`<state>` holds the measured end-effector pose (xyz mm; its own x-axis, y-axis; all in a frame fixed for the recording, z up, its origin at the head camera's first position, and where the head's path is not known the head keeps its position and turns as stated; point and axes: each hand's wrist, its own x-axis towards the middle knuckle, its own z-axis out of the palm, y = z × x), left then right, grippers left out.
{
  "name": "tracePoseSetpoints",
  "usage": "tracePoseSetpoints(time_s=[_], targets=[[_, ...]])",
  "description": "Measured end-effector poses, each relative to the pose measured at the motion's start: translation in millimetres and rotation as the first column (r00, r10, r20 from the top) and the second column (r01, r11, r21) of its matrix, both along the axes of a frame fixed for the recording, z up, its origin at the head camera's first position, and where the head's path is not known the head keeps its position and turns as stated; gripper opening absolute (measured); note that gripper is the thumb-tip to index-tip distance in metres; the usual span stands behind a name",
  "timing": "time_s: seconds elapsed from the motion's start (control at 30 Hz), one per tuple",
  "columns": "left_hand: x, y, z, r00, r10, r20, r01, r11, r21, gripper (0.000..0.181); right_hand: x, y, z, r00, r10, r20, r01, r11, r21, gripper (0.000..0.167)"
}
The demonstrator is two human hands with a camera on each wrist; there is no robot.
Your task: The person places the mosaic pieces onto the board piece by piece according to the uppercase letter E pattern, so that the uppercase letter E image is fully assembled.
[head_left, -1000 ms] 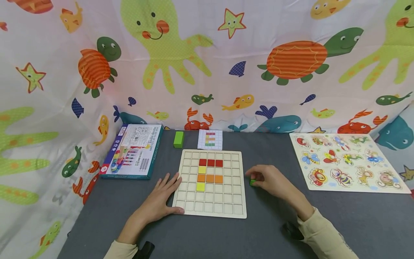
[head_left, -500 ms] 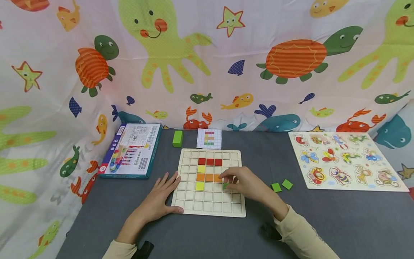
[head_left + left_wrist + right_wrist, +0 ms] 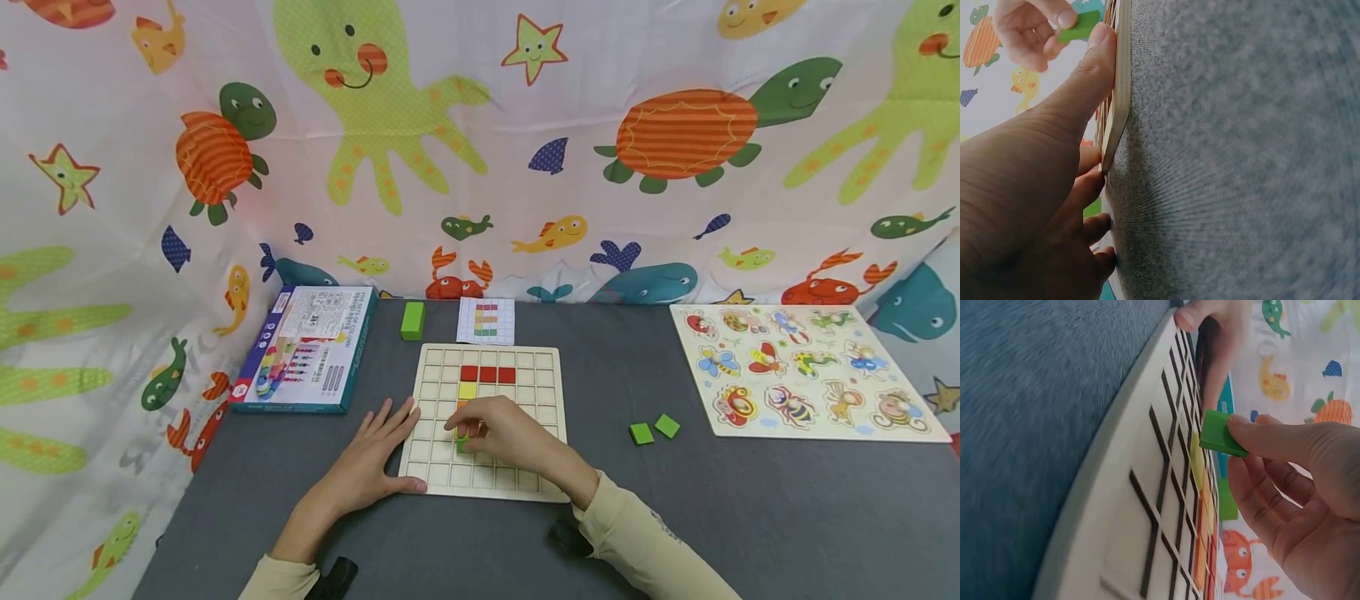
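My right hand (image 3: 506, 433) pinches a green square tile (image 3: 1221, 432) between thumb and fingers, just above the wooden grid board (image 3: 525, 483). In the head view the tile is near the yellow tile in the left column, and the hand hides part of the orange row. Three red tiles (image 3: 487, 375) lie in a row near the top, with a yellow tile (image 3: 468, 390) below the leftmost. My left hand (image 3: 375, 454) rests at the board's left edge, fingers spread, thumb on the near left corner.
Two loose green tiles (image 3: 654, 432) lie right of the board. Behind it are a green block (image 3: 412, 322) and a pattern card (image 3: 486, 322). A boxed set (image 3: 303, 350) lies left, an insect picture board (image 3: 810, 375) right.
My right hand, gripping the green tile, has come from right of the board leftward over it to the left column. The left hand stays at the board's edge.
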<state>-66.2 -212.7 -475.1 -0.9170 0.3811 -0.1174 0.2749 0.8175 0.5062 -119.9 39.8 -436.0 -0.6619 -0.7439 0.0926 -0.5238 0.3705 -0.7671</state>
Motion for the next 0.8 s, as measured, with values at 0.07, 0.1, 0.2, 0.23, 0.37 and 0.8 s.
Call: tracePoseSetpoints(time_s=[0.07, 0.1, 0.2, 0.23, 0.37, 0.8], targets=[[0.2, -0.7, -0.9, 1.0, -0.004, -0.01, 0.004, 1.0, 0.004, 0.107, 0.6, -4.4, -1.6, 1.0, 0.006, 0.008, -0.006, 1.0, 0.012, 0.028], [0.3, -0.9, -1.1, 1.0, -0.007, -0.014, 0.007, 1.0, 0.005, 0.107, 0.9, -5.9, -2.9, 1.0, 0.009, 0.012, -0.009, 1.0, 0.02, 0.028], [0.4, -1.4, -1.5, 1.0, -0.015, -0.018, 0.016, 1.0, 0.008, 0.107, 2.3, -8.4, -6.8, 1.0, 0.011, 0.006, -0.011, 0.999, 0.05, 0.028], [0.2, -1.4, -1.5, 1.0, -0.015, -0.015, 0.015, 1.0, 0.009, 0.107, 2.8, -8.8, -8.2, 1.0, 0.006, -0.002, -0.006, 0.998, 0.061, 0.027], [-0.5, -0.4, 0.1, 1.0, -0.011, 0.0, 0.011, 1.0, 0.019, 0.107, 5.2, -10.2, -12.5, 0.999, -0.03, -0.046, 0.034, 0.995, 0.098, 0.024], [-1.3, -0.6, -1.7, 1.0, -0.01, -0.006, 0.01, 1.0, 0.012, 0.107, 3.8, 21.4, -2.9, 0.996, -0.056, -0.072, 0.062, 0.996, 0.072, 0.021]])
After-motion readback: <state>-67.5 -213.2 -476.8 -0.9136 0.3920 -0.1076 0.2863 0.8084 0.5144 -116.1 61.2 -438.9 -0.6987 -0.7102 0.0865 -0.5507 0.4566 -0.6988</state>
